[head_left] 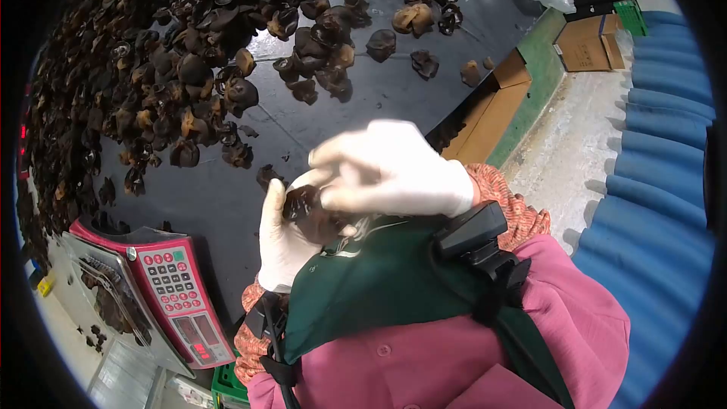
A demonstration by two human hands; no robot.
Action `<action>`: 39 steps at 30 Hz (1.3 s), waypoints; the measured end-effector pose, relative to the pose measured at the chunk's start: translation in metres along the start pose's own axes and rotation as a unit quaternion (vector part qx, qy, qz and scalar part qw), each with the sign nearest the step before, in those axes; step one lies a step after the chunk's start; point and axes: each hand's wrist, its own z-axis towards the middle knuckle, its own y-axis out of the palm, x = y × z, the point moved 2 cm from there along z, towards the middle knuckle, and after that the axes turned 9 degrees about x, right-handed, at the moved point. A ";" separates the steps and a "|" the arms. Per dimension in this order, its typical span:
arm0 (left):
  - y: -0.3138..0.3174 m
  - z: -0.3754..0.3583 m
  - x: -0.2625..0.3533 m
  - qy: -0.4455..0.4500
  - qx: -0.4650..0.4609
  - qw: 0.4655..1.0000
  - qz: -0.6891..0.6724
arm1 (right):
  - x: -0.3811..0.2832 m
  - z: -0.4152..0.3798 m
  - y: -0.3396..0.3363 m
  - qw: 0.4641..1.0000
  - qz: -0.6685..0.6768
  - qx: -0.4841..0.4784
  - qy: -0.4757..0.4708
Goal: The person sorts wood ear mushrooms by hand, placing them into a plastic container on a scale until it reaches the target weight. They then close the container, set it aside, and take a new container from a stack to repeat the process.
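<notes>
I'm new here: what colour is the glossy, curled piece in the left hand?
The glossy, curled piece is dark brown, clearest in the head view.

The right hand and left hand wear close-fitting white gloves. Above them come mottled orange-and-pale cuffs, loose and gathered, and then a plain pink shirt with round buttons in matching pink. Over the chest lies a dark green apron (a whitish marking sits near its upper edge, too blurred to read), with a dark green strap. A black, box-shaped device sits on a black mount.
</notes>
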 end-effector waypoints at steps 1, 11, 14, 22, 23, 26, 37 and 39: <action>-0.009 0.003 0.000 0.006 -0.037 0.999 0.024 | 0.002 0.004 -0.003 0.998 -0.049 0.032 -0.005; -0.010 -0.007 0.002 0.042 0.003 0.999 0.029 | 0.044 0.022 -0.010 0.957 -0.066 0.220 0.177; -0.009 -0.004 0.002 0.030 0.010 0.999 0.034 | 0.048 0.014 -0.017 0.950 0.139 0.204 0.192; -0.016 -0.002 0.002 0.032 -0.014 0.999 0.017 | 0.040 0.009 -0.023 0.906 0.276 0.144 0.287; -0.017 -0.003 0.003 0.033 -0.008 0.999 0.015 | 0.039 0.004 -0.028 0.915 0.249 0.139 0.286; -0.018 -0.005 0.004 0.035 -0.005 0.999 0.004 | 0.047 -0.032 -0.066 0.950 0.139 0.123 0.251; -0.009 -0.009 -0.001 0.046 0.009 0.997 0.059 | 0.061 -0.027 -0.072 0.909 -0.301 0.271 0.096; -0.014 -0.011 -0.002 0.061 0.006 0.997 0.047 | 0.079 -0.020 -0.067 0.905 -0.316 0.267 0.095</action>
